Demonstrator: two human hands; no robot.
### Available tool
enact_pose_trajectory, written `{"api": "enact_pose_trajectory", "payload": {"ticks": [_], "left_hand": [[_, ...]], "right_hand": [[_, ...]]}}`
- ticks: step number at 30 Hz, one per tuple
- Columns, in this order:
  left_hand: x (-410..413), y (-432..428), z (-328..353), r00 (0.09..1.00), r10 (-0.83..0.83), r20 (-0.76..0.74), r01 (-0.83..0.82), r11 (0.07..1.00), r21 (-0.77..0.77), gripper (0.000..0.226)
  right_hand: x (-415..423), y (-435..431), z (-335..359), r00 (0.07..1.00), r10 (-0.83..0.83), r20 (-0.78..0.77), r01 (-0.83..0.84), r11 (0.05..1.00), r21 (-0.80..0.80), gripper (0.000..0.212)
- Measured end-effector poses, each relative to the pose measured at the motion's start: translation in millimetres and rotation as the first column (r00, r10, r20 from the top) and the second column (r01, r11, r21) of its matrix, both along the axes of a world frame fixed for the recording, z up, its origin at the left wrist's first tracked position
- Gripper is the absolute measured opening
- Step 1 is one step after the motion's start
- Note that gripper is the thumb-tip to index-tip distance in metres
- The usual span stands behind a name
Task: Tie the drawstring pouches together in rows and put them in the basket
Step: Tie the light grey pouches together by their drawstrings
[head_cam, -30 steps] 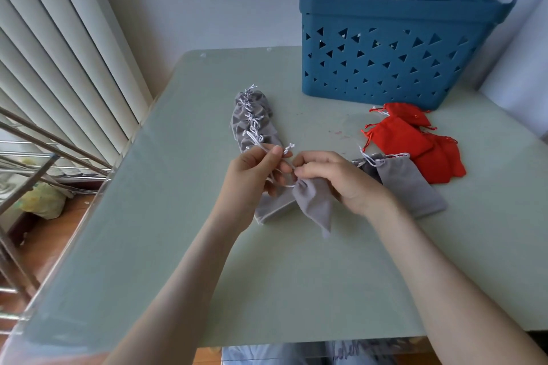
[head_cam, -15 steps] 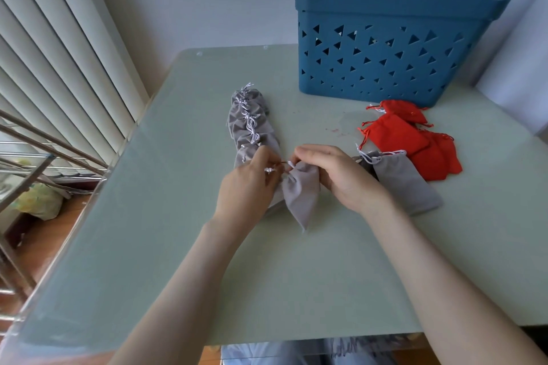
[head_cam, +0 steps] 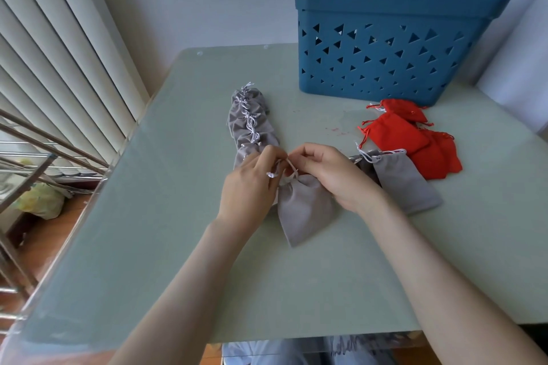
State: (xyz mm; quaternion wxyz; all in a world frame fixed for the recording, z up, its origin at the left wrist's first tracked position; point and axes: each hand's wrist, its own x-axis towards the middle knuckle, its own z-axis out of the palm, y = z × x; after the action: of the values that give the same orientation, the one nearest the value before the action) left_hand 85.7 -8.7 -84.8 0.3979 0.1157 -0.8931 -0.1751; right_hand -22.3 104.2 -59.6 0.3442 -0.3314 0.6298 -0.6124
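I judge the job partly done. The grey pouch (head_cam: 305,204) I'm working lies mid-tabletop (head_cam: 178,216), neck cinched, its soft flat body pointing toward the near edge. Its white drawstring (head_cam: 289,167) loops up between my hands. My left hand (head_cam: 252,184) has its grip pinched on the cord ends, and my right hand (head_cam: 329,175) pinches the loop just beside them; I reckon it's a knot in the making. A row of tied grey pouches (head_cam: 252,124) runs from my left hand toward the far edge, bunched, with knotted cords along its spine. Loose grey pouches (head_cam: 406,184) lie beside my right wrist, and red pouches (head_cam: 415,145) beyond them look untied. The blue basket (head_cam: 385,47) stands at the far right corner; I cannot see inside.
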Motion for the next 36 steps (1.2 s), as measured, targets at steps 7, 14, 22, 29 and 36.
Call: {"api": "enact_pose_trajectory", "payload": {"ticks": [7,14,22,29,36], "left_hand": [[0,-1,2,1.0,-0.006,0.013,0.006,1.0,0.024,0.017],[5,2,12,0.985,0.17,-0.009,-0.161,0.95,0.267,0.039],[7,5,18,0.948,0.245,-0.205,-0.089,0.819,0.566,0.025],[3,11,12,0.985,0.106,-0.139,-0.021,0.859,0.512,0.023],[1,20,13,0.986,-0.141,-0.091,0.168,0.848,0.502,0.035]], "right_hand": [[-4,-1,-2,0.992,-0.117,-0.048,0.12,0.991,0.054,0.016],[-12,-3,-7,0.934,-0.352,-0.061,0.356,0.931,0.077,0.018],[-19,0,-9,0.884,-0.437,-0.164,0.456,0.884,0.104,0.023],[-16,5,-8,0.684,-0.45,-0.574,0.615,0.78,0.12,0.014],[6,8,10,0.907,-0.144,-0.396,0.147,0.989,-0.022,0.008]]}}
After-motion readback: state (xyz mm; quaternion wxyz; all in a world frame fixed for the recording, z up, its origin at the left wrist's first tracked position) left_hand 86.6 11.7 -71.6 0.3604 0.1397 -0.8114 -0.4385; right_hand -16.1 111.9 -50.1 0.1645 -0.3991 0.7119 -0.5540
